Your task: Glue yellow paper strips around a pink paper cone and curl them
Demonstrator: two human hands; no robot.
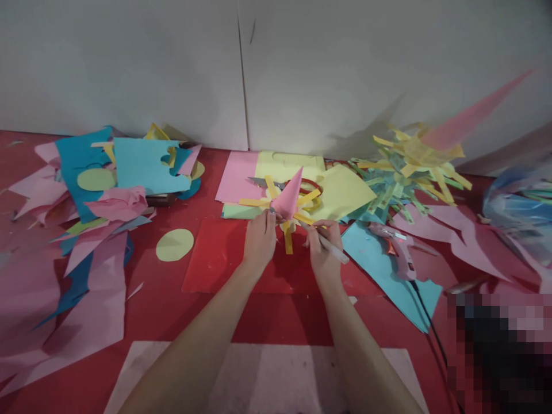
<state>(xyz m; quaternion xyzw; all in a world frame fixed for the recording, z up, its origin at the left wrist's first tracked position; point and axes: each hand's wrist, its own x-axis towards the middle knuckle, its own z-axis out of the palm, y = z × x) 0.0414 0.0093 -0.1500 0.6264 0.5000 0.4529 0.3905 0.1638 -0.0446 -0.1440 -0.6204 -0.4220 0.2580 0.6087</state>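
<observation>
My left hand (pixel 260 238) pinches the base of a pink paper cone (pixel 287 194) that stands point-up over a star of yellow paper strips (pixel 276 202). My right hand (pixel 324 248) is closed round a clear glue stick (pixel 332 248) held like a pen, its tip at the yellow strips beside the cone. Both hands work above a red mat (pixel 215 259) on the red floor.
A pink glue gun (pixel 399 247) with a black cord lies on blue paper to the right. Scissors with red handles (pixel 302 185) lie behind the cone on pink and yellow sheets. A finished strip-and-cone piece (pixel 425 152) sits far right. Paper scraps (pixel 86 230) cover the left; a yellow-green disc (pixel 175 244) lies near.
</observation>
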